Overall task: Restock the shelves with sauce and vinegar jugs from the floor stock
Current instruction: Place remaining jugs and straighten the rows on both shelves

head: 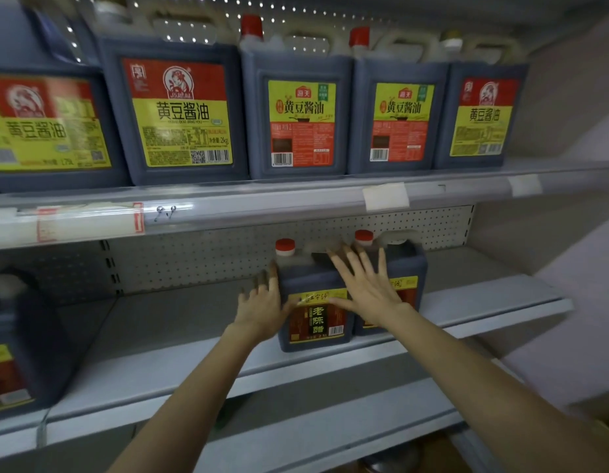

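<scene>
Two dark vinegar jugs with red caps stand side by side on the lower shelf (pixel 180 339). The left vinegar jug (pixel 313 319) has a yellow, red and black label. My left hand (pixel 262 302) lies flat against its left side, fingers straight. My right hand (pixel 361 285) spreads open over its top and front, partly covering the right vinegar jug (pixel 407 268). Both jugs stand upright near the shelf's front edge.
The upper shelf (pixel 262 199) holds a row of several soy sauce jugs (pixel 180 110) with yellow and red labels. Another dark jug (pixel 13 353) stands at the lower shelf's far left. A pegboard back wall (pixel 194 257) runs behind. A grey wall bounds the right side.
</scene>
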